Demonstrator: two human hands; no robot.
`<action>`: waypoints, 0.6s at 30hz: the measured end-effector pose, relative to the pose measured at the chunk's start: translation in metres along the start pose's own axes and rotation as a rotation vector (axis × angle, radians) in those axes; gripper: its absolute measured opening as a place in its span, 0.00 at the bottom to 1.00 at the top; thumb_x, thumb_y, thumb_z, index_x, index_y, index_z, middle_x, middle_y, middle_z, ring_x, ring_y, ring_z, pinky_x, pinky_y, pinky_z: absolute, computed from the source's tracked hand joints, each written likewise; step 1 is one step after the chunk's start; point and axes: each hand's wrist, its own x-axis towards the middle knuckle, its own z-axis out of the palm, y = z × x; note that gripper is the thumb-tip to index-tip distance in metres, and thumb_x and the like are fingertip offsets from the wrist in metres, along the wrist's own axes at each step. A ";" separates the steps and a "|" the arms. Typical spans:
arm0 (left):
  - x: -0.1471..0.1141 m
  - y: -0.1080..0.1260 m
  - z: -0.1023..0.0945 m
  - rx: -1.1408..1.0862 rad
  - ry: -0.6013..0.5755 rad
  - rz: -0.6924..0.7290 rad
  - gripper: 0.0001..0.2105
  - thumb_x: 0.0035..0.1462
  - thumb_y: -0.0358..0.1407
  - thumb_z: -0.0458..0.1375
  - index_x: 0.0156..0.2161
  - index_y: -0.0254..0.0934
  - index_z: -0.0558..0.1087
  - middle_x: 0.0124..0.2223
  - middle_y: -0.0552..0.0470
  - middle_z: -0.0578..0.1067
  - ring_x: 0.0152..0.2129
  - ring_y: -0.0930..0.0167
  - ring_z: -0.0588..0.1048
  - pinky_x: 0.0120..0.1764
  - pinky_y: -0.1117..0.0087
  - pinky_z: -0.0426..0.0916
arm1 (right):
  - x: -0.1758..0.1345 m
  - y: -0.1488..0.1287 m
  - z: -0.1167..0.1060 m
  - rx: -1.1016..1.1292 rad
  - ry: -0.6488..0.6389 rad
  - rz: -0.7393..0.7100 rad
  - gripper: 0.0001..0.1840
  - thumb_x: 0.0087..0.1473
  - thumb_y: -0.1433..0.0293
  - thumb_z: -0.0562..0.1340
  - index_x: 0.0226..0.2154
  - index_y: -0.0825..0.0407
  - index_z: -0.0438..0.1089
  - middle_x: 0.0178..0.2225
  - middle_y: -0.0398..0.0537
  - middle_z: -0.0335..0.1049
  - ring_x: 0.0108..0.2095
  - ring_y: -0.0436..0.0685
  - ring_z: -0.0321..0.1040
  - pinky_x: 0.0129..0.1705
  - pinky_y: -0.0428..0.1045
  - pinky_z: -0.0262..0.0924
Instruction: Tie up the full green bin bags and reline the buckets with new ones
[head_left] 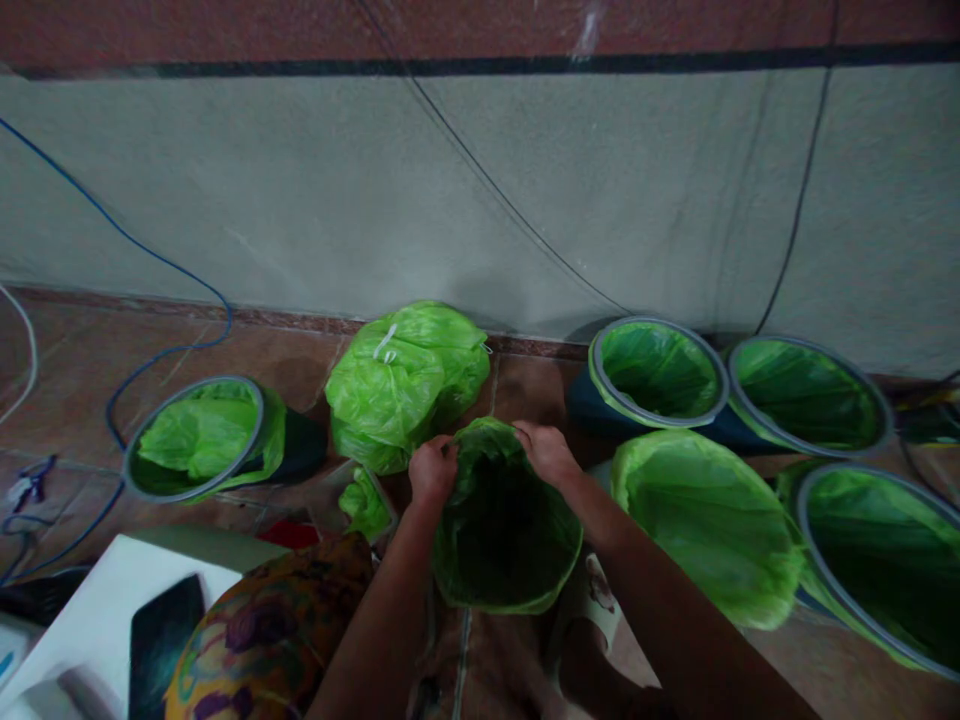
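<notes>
Both left hand and right hand have fingers clamped on the green liner; tension its rim evenly.

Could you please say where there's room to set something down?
Bare floor shows between the white cable and blue cable; a narrower patch lies between the bulging green bag and the nearest gray-rimmed bin rightward. Right of the held green liner, bins crowd together.

The held bag hides its bottom (shadow, probably); right edge crops one bin.
</notes>
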 end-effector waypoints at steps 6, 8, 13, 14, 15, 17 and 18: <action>-0.006 -0.017 0.014 -0.225 0.249 0.092 0.05 0.55 0.32 0.58 0.34 0.37 0.77 0.36 0.50 0.80 0.34 0.70 0.77 0.40 0.72 0.68 | -0.006 0.005 -0.003 -0.111 -0.071 0.042 0.19 0.65 0.67 0.47 0.46 0.54 0.70 0.40 0.54 0.77 0.41 0.55 0.73 0.41 0.46 0.58; -0.007 -0.020 0.016 -0.244 0.287 0.135 0.04 0.54 0.30 0.57 0.32 0.37 0.75 0.36 0.50 0.80 0.35 0.70 0.77 0.41 0.72 0.68 | -0.005 0.004 -0.003 -0.123 -0.077 0.061 0.19 0.65 0.67 0.47 0.46 0.53 0.70 0.41 0.54 0.77 0.42 0.56 0.73 0.41 0.46 0.58; -0.012 -0.022 0.008 -0.173 0.221 0.174 0.10 0.52 0.24 0.54 0.33 0.38 0.75 0.39 0.50 0.79 0.37 0.71 0.76 0.43 0.72 0.68 | -0.005 0.005 -0.001 -0.117 -0.110 0.072 0.20 0.65 0.67 0.46 0.48 0.55 0.69 0.44 0.55 0.76 0.45 0.57 0.72 0.44 0.47 0.59; -0.013 -0.020 0.004 -0.121 0.177 0.154 0.11 0.51 0.23 0.53 0.34 0.38 0.76 0.39 0.51 0.79 0.37 0.70 0.76 0.43 0.71 0.68 | -0.005 0.005 -0.001 -0.106 -0.108 0.069 0.20 0.65 0.67 0.47 0.49 0.56 0.69 0.45 0.56 0.75 0.45 0.57 0.72 0.46 0.47 0.59; -0.015 -0.018 -0.002 -0.062 0.130 0.132 0.13 0.51 0.23 0.52 0.35 0.38 0.76 0.39 0.51 0.79 0.37 0.70 0.76 0.43 0.71 0.68 | -0.006 0.006 -0.002 -0.090 -0.093 0.065 0.19 0.64 0.68 0.48 0.51 0.56 0.68 0.47 0.57 0.74 0.47 0.57 0.71 0.47 0.47 0.59; -0.018 -0.009 -0.015 0.058 0.052 0.106 0.14 0.49 0.23 0.53 0.36 0.40 0.77 0.42 0.50 0.79 0.40 0.67 0.76 0.45 0.67 0.67 | -0.006 0.005 -0.004 -0.035 -0.022 0.047 0.20 0.63 0.68 0.52 0.54 0.56 0.66 0.51 0.57 0.72 0.50 0.58 0.69 0.51 0.49 0.58; -0.018 -0.003 -0.022 0.108 0.027 0.101 0.13 0.49 0.24 0.54 0.36 0.41 0.78 0.45 0.49 0.78 0.43 0.65 0.75 0.47 0.65 0.66 | -0.006 0.003 -0.006 0.000 0.029 0.031 0.21 0.62 0.68 0.53 0.55 0.56 0.65 0.52 0.56 0.71 0.51 0.58 0.68 0.53 0.49 0.58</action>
